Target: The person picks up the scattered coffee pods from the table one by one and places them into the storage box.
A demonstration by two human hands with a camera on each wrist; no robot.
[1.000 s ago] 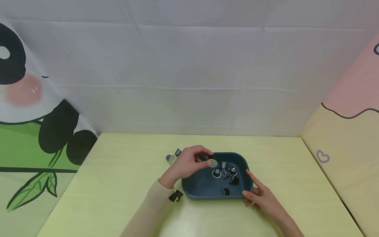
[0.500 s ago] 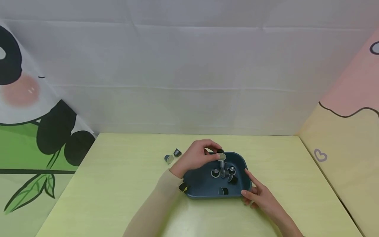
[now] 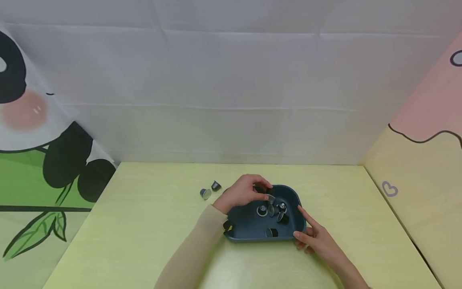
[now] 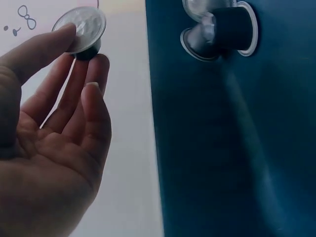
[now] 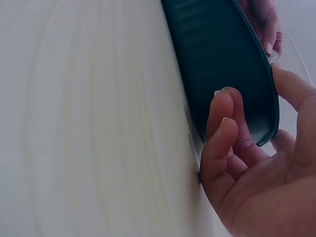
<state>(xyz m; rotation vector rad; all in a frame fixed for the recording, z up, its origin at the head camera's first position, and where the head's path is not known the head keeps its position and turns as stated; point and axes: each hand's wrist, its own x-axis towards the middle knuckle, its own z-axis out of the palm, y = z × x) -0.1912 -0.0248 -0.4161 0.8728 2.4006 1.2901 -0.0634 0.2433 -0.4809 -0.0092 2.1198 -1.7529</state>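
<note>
My left hand [image 3: 245,193] pinches a dark coffee capsule [image 4: 88,29] with a silver foil lid between thumb and fingertips. In the head view it is over the far side of a dark blue tray [image 3: 245,230]. My right hand [image 3: 319,240] holds the tray's right end, thumb and forefinger apart along the rim. In the right wrist view its other fingers [image 5: 222,133] curl against the tray's outer wall. Inside the tray lie several capsules, among them a black one [image 3: 272,233] near the front wall and an upturned one [image 3: 262,210].
Two more capsules lie on the pale yellow table [image 3: 162,208] left of the tray: a blue-sided one [image 3: 205,194] and a dark one [image 3: 215,186]. A white cloth wall [image 3: 223,100] rises behind the table, with printed panels at both sides.
My left hand has moved right over the tray with the capsule, then dipped slightly. My right hand has kept its hold on the tray's end.
</note>
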